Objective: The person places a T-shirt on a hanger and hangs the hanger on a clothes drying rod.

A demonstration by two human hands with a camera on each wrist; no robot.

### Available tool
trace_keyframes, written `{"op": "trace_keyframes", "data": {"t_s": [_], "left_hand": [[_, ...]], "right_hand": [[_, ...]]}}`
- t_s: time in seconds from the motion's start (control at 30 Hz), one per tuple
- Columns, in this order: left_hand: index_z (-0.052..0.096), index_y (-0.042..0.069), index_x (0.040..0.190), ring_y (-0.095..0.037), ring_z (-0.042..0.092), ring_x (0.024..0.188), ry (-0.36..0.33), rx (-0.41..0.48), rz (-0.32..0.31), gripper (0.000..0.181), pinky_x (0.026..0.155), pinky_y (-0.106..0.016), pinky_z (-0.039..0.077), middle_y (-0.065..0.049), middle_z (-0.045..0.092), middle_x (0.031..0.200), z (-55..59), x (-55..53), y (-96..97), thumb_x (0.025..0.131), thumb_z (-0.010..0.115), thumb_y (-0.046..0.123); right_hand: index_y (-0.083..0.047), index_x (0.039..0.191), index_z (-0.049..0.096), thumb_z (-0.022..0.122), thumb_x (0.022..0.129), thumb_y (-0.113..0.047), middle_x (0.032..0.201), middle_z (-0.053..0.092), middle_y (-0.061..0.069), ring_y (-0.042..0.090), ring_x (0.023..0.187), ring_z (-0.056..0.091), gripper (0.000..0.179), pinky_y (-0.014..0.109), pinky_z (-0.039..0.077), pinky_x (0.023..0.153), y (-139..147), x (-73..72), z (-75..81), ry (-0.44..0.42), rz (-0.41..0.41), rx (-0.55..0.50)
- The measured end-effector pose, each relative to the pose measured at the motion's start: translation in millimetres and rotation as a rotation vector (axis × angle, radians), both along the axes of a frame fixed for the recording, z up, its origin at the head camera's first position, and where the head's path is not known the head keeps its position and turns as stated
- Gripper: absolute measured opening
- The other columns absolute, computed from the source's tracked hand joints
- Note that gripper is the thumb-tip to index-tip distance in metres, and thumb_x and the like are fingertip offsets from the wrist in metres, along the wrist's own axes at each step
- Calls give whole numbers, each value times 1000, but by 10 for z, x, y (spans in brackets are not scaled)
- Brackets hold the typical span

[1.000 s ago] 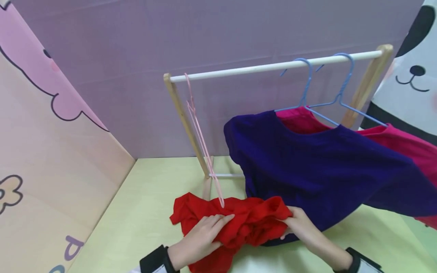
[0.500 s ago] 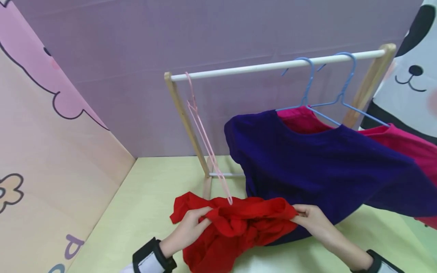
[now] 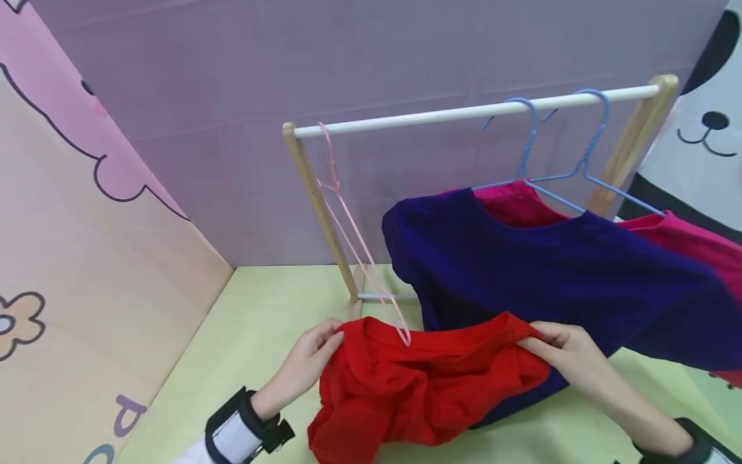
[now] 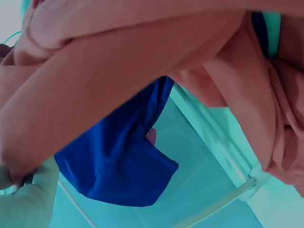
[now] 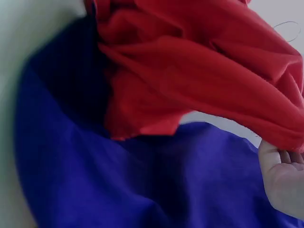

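Observation:
Between my two hands a bunched red shirt (image 3: 400, 399) is stretched by its upper edge in the head view. My left hand (image 3: 304, 361) pinches its left corner between thumb and fingers. At the right corner, my right hand (image 3: 570, 354) pinches the cloth too. A pink hanger (image 3: 359, 238) hangs from the rack's bar, its lower end in front of the shirt's upper edge. Whether hanger and cloth touch, I cannot tell. Red cloth (image 5: 204, 71) fills the upper right wrist view. The left wrist view shows the shirt's folds (image 4: 123, 90) in odd colours.
A wooden rack with a white bar (image 3: 406, 120) stands on the pale yellow table (image 3: 261, 309). Right of the pink hanger, a dark blue T-shirt (image 3: 522, 277) and a magenta shirt (image 3: 695, 238) hang on blue hangers (image 3: 529, 142). A patterned panel (image 3: 116, 270) borders the left.
My hands have moved apart and up, spreading the red shirt's upper edge. The left hand has shifted from its middle to the left corner. The pink hanger's lower end has swung right.

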State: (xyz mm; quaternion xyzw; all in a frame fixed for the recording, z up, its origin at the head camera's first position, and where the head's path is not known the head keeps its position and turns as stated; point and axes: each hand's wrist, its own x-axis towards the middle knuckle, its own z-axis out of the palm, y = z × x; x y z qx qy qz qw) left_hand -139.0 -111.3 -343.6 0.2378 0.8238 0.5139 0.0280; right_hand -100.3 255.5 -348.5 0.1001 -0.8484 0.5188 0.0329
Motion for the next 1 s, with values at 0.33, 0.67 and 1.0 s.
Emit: {"op": "trace_keyframes", "data": {"t_s": [0.33,0.67,1.0], "left_hand": [[54,8,93,-16,53,76,-41,-97,9,7,70,-36,48,-4,59,83,-252,-47,-3,90,47,9],[57,9,92,-14,49,68,55,-250,51,8,62,-36,47,0,56,77,-404,-148,1,84,56,8],[55,11,90,-9,49,71,126,-438,-61,19,62,-26,48,4,51,81,-443,215,242,79,63,24]], "right_hand": [[-8,87,64,59,82,-10,73,63,-11,7,61,54,8,21,45,52,1,-74,-221,91,10,52],[-6,90,64,59,83,-15,77,65,-4,7,64,56,12,22,47,56,-83,-99,-399,55,-34,76],[-5,93,63,58,84,-16,79,65,0,8,64,57,15,25,49,56,-80,-73,-425,6,-43,61]]}}
